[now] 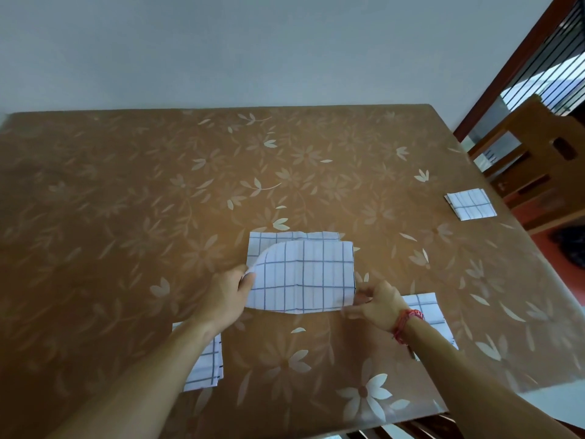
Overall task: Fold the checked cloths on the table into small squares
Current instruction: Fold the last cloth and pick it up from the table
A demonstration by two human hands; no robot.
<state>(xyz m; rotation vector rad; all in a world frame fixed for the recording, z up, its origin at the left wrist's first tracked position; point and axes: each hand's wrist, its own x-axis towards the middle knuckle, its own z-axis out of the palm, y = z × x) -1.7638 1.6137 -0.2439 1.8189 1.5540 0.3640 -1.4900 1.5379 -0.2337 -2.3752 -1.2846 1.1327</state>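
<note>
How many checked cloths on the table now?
4. The centre cloth, held by the left hand and right hand; the near-left cloth, partly under the forearm; the near-right cloth, under the wrist; the folded square at the right edge.

I count four checked cloths on the one table [158,201], namely the middle cloth [304,277], the far-right cloth [470,204], the near-left cloth [205,365] and the near-right cloth [427,307], plus my two hands, left hand [226,291] and right hand [380,302], and one wooden chair [538,147] far right.

White blue-checked cloth [304,277], brown flower-patterned tablecloth [158,185], red wrist thread [408,321]
</note>
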